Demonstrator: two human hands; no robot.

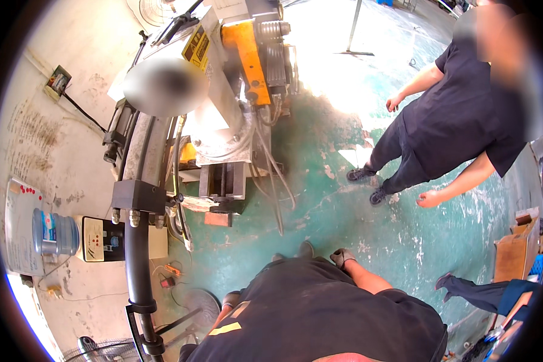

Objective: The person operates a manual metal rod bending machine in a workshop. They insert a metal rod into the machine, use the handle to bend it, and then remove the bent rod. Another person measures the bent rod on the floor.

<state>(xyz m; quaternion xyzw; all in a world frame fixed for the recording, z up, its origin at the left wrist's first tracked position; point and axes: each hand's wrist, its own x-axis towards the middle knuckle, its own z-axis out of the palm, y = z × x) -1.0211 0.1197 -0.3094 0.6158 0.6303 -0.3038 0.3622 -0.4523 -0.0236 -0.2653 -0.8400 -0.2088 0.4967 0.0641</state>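
Note:
I look down along my own dark shirt to a green painted floor. My right hand [342, 257], in a grey glove, hangs at my side with its fingers curled and nothing visible in it. My left hand [231, 299], also gloved, shows only as a small dark shape beside my hip, so its fingers cannot be made out. Neither hand touches anything. In front of me stands a large grey and orange machine [226, 114], with a thick black tube [137, 253] running down its left side.
A person in dark clothes [452, 120] stands on the right, arms hanging. Another person's leg [473, 288] enters at lower right near a cardboard box [516, 250]. A water dispenser [57, 234] stands by the left wall, and a floor fan [200, 304] by my left side.

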